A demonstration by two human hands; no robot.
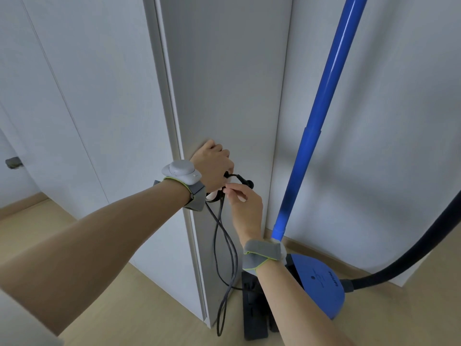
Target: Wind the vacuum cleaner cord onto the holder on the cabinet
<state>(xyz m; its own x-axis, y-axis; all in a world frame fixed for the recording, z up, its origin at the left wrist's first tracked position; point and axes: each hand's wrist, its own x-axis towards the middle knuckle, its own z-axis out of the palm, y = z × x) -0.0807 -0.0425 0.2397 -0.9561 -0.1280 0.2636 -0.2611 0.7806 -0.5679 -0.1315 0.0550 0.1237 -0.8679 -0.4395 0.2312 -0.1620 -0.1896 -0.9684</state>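
A black cord (225,243) hangs in long loops down the grey side panel of the cabinet (224,83). Its upper end runs to a white holder (212,196) on the panel, mostly hidden behind my left wrist. My left hand (212,163) is closed against the panel just above the holder, and what it grips is hidden. My right hand (245,206) pinches the cord near its black plug (248,183), right beside my left hand. The loops reach down to the floor near the vacuum cleaner (316,283).
The blue vacuum body stands on the wooden floor against the wall, with its blue tube (321,121) leaning upright to the right of the cabinet. A black hose (424,245) curves off to the right. A black floor nozzle (254,308) lies at the cabinet's foot. White doors stand to the left.
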